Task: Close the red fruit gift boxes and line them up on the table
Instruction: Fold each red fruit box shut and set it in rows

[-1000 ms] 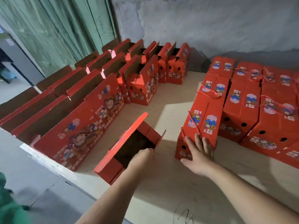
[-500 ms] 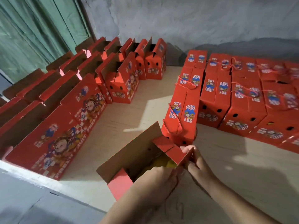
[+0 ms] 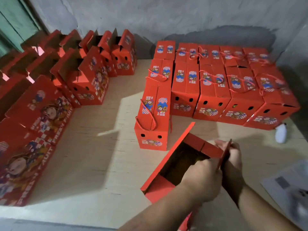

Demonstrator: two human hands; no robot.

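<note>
Open box (image 3: 173,164) — contents dark, unreadable; both hands' grip on its flap.

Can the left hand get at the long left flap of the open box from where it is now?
Probably yes. The left hand grips the open box at its near right edge, and the long flap stands raised just across the opening, with nothing over it. The right hand holds the right flap, clear of that path.

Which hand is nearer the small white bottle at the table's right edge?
Right. The right hand grips the open box's right flap, on the white bottle's side; the left hand holds the near edge, farther away.
</note>
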